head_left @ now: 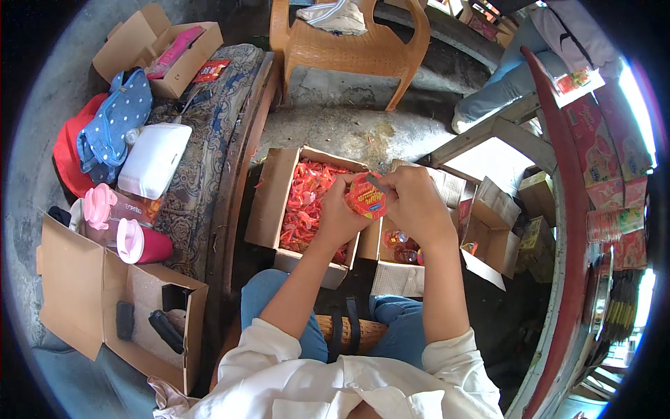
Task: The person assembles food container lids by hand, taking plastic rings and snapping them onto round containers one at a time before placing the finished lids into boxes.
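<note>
My left hand (338, 215) is closed round a small cup with a printed red lid (366, 198), tilted so that the lid faces me. My right hand (422, 206) pinches a thin grey flat tool (377, 183), its end against the lid's upper right edge. Whether it is a blade I cannot tell. Below my left hand stands an open cardboard box (265, 202) full of crumpled red plastic scraps (314, 192). Under my right hand, a second open carton (396, 279) holds several cups, partly hidden by my forearm.
To the left, a patterned padded bench (209, 105) carries a white container (154, 159), pink cups (144, 241) and a blue dotted cloth (115, 129). An open carton (77, 286) lies nearer. A brown plastic chair (349, 54) stands ahead; a person's leg (502, 87) shows far right, beyond a red-edged counter (562, 279).
</note>
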Action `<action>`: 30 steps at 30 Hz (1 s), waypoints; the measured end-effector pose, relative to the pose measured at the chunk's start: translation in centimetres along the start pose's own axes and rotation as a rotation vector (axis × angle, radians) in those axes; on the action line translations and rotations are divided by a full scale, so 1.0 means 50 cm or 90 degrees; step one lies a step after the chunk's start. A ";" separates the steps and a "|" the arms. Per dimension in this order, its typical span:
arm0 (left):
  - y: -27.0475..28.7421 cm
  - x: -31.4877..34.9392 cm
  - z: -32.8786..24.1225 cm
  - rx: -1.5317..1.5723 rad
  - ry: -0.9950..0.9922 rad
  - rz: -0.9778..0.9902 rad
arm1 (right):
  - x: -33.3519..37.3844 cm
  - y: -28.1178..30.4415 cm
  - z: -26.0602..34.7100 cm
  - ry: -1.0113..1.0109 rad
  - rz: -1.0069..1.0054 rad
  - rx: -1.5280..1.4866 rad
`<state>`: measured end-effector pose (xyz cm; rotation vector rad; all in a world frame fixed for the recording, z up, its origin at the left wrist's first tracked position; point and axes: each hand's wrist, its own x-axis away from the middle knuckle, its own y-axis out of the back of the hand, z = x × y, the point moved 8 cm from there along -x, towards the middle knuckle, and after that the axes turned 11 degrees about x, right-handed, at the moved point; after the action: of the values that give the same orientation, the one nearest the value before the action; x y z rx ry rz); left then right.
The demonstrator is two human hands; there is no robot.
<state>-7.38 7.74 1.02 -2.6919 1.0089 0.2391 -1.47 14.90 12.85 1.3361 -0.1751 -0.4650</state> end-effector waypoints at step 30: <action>-0.005 -0.005 -0.005 0.028 -0.017 0.020 | -0.114 -0.063 -0.012 0.019 0.307 0.190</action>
<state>-7.38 8.00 1.38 -2.6289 1.0379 0.2547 -7.04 17.34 10.50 1.5299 -0.5431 -0.0090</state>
